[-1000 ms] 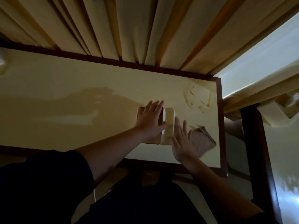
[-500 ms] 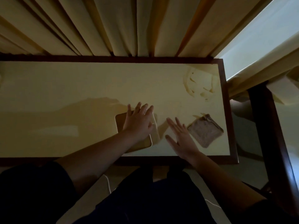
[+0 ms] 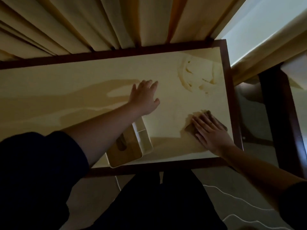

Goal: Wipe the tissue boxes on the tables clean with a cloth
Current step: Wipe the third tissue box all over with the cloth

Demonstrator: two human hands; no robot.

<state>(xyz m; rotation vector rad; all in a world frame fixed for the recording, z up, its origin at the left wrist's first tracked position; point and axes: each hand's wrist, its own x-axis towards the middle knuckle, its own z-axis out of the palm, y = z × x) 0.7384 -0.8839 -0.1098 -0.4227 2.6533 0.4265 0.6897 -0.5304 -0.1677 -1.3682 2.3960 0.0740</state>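
Brown square cloth (image 3: 209, 122) at 4 o'clock under flat right hand (image 3: 211, 136); left hand (image 3: 144, 97) spread w/ nothing held, beyond cream rectangular tissue box (image 3: 131, 145).

Cream table top (image 3: 83, 83) framed by a dark wooden rim, with smeared marks (image 3: 196, 77) near its far right corner. Pleated beige curtains (image 3: 99, 22) hanging behind. Bright window strip (image 3: 259, 22) at upper right. Dark wooden furniture frame (image 3: 280, 117) beside. White cable (image 3: 240, 200) trailing across pale floor below.
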